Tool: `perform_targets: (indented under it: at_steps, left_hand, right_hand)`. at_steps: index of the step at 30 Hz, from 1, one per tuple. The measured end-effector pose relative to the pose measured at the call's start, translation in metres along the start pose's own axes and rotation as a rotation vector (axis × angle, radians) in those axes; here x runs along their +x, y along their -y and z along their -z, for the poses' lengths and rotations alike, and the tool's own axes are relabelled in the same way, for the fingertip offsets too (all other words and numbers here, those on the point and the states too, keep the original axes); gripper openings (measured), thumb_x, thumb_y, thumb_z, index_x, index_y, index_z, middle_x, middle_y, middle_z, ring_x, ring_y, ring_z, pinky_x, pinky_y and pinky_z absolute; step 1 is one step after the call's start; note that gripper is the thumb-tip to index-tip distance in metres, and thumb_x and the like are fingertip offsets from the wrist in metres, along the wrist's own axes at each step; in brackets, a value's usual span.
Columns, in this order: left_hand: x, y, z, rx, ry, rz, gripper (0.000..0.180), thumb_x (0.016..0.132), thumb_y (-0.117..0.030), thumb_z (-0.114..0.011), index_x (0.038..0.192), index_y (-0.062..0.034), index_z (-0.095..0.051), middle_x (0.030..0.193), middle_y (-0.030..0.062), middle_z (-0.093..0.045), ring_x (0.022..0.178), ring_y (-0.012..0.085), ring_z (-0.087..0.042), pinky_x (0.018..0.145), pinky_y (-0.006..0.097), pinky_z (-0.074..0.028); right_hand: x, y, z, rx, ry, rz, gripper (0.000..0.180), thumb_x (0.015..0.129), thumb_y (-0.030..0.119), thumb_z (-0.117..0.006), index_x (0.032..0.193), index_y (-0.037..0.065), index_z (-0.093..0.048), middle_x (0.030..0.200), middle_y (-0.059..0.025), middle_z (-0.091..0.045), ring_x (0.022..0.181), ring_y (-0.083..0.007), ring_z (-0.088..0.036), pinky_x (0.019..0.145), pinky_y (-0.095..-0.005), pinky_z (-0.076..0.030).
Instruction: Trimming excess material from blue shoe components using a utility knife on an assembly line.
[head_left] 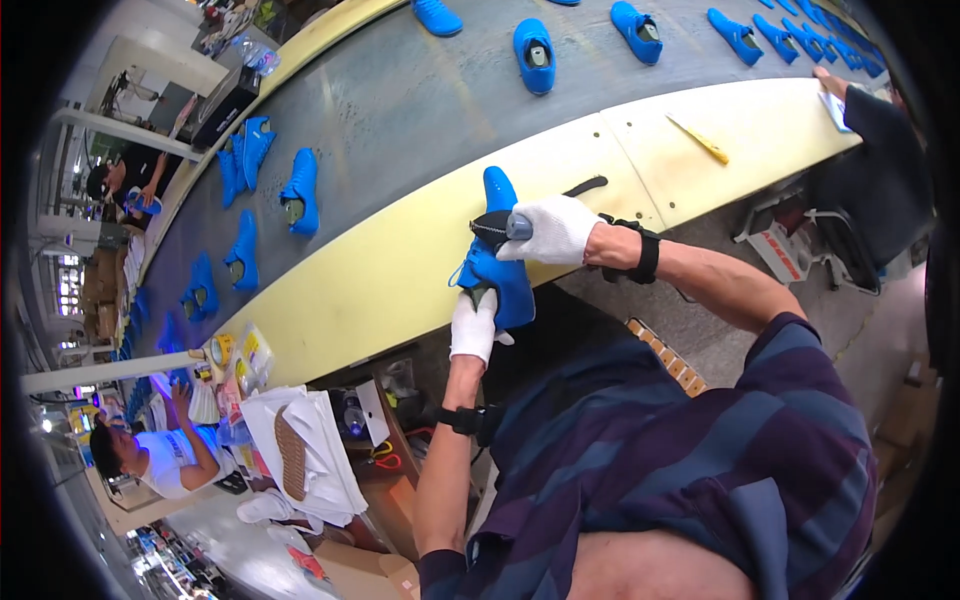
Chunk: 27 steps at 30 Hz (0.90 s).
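Note:
A blue lace-up shoe (512,285) is held over the near edge of the cream worktop, its toe pointing away from me. My left hand (473,328), in a white glove, grips it at the heel opening, fingers closed. Above the shoe's middle, my gloved right hand (556,230) is closed around a dark tool with a rounded grey end (519,227). The tool's black part (489,226) lies across the shoe, showing a pale jagged line; its exact kind I cannot make out. Beyond my right hand, a black strip (586,186) rests on the worktop.
Along the far side runs a grey conveyor belt (400,130) carrying several blue shoes. A yellow-handled pointed tool (700,140) lies on the worktop at right, near another person's dark sleeve (880,130). White cloth with a brown sole (292,452) sits at lower left.

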<state>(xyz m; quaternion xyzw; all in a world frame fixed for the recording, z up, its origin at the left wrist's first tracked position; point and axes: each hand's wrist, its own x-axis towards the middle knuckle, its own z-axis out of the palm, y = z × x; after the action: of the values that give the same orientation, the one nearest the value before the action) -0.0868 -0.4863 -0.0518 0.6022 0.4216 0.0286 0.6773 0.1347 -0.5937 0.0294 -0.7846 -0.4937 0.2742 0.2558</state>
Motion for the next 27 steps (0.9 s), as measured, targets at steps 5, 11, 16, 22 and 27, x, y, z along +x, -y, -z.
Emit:
perform_targets:
  at_steps: [5, 11, 16, 22, 27]
  left_hand:
    - [0.0, -0.001, 0.002, -0.004, -0.009, 0.013, 0.038, 0.108, -0.023, -0.059, 0.136, 0.0017, -0.052, 0.114, 0.0156, -0.067, 0.084, 0.0246, -0.073, 0.051, 0.036, -0.063]
    - [0.007, 0.011, 0.009, -0.091, 0.012, -0.001, 0.043, 0.108, -0.025, -0.059, 0.141, 0.0011, -0.049, 0.121, 0.0178, -0.067, 0.085, 0.0283, -0.075, 0.05, 0.037, -0.064]
    - [0.009, 0.01, 0.017, -0.038, 0.029, 0.017, 0.043, 0.107, -0.026, -0.06, 0.139, 0.0004, -0.05, 0.119, 0.0163, -0.066, 0.085, 0.0267, -0.074, 0.048, 0.036, -0.063]
    - [0.01, 0.006, 0.021, 0.193, 0.025, -0.011, 0.04, 0.107, -0.03, -0.06, 0.131, 0.0019, -0.055, 0.101, 0.0136, -0.067, 0.066, 0.0216, -0.068, 0.046, 0.034, -0.058]
    - [0.013, 0.014, 0.025, 0.155, 0.037, 0.026, 0.037, 0.106, -0.028, -0.061, 0.128, 0.0018, -0.056, 0.098, 0.0115, -0.066, 0.066, 0.0204, -0.067, 0.046, 0.034, -0.058]
  right_hand:
    - [-0.008, -0.006, -0.012, 0.034, 0.083, 0.033, 0.05, 0.087, 0.054, -0.08, 0.098, 0.005, -0.077, 0.085, -0.0209, -0.075, 0.082, -0.0381, -0.074, 0.074, -0.044, -0.057]
    - [-0.038, -0.004, -0.017, 0.108, 0.188, -0.118, 0.054, 0.087, 0.055, -0.079, 0.091, 0.002, -0.076, 0.077, -0.0196, -0.072, 0.071, -0.0341, -0.072, 0.07, -0.0427, -0.055]
    - [-0.049, -0.018, -0.024, 0.098, 0.164, -0.049, 0.056, 0.088, 0.056, -0.079, 0.094, 0.001, -0.077, 0.079, -0.0204, -0.073, 0.073, -0.0354, -0.072, 0.07, -0.0428, -0.056]
    - [-0.024, 0.004, -0.017, 0.208, 0.053, -0.069, 0.053, 0.088, 0.055, -0.079, 0.101, 0.003, -0.076, 0.088, -0.0208, -0.075, 0.08, -0.0369, -0.074, 0.075, -0.0434, -0.056]
    - [0.007, 0.003, -0.016, 0.114, -0.049, -0.018, 0.051, 0.088, 0.053, -0.077, 0.1, 0.004, -0.076, 0.09, -0.0223, -0.075, 0.084, -0.0397, -0.074, 0.076, -0.0444, -0.057]
